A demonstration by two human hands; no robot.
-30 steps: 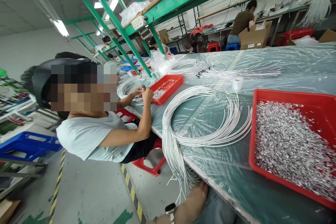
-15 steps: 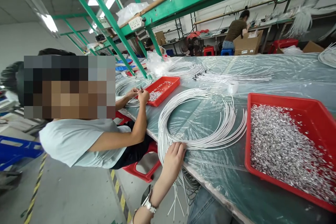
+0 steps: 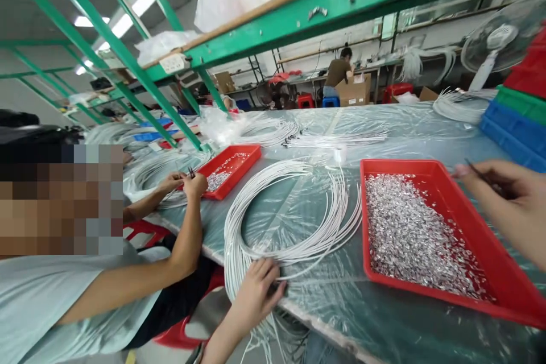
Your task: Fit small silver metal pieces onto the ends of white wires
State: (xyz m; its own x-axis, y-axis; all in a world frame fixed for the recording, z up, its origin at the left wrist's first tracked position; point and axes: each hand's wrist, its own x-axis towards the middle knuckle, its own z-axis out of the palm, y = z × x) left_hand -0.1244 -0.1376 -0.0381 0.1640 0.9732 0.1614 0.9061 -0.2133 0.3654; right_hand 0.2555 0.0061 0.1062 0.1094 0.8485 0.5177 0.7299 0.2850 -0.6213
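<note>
Left hand (image 3: 259,287) touches one coil (image 3: 235,227); right hand (image 3: 507,190) apparently holds one tool (image 3: 475,170).

My left fingers (image 3: 261,271) are bare, and so is the slim forearm (image 3: 228,330) behind them, down to a small dark edge of something worn (image 3: 195,355) near the bottom of the view, too cropped to identify. My right fingers (image 3: 486,193) are bare as well, a little blurred, with slender, rounded tips. At bottom centre, a dim patch of blue-grey cloth (image 3: 318,350) appears to cover my leg.
</note>
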